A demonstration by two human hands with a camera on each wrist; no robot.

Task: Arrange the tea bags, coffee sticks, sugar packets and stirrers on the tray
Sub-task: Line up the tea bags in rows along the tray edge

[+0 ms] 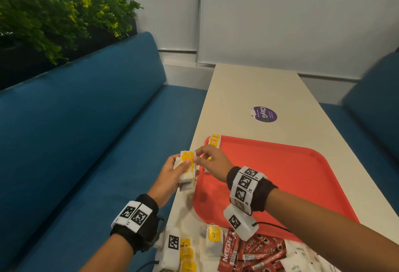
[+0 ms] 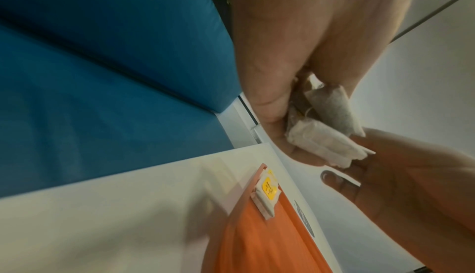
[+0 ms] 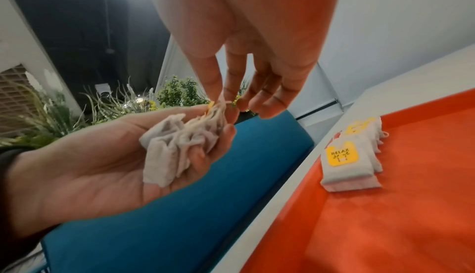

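While the head view lets me see the spare tea bags (image 1: 213, 239), coffee sticks (image 1: 259, 254) and sugar packets (image 1: 300, 258) heaped at the table's (image 1: 248, 90) near edge, only my right wrist view shows the row of tea bags (image 3: 352, 155) lying along the red tray's (image 1: 302, 174) left edge. My left hand (image 1: 172, 174) is cupped, fingers curled round a bunch of tea bags (image 1: 186, 170) held above the table's left edge. My right hand (image 1: 212, 160) reaches over, thumb and forefinger pinching a yellow tag (image 1: 187, 157) atop that bunch, other fingers loosely spread.
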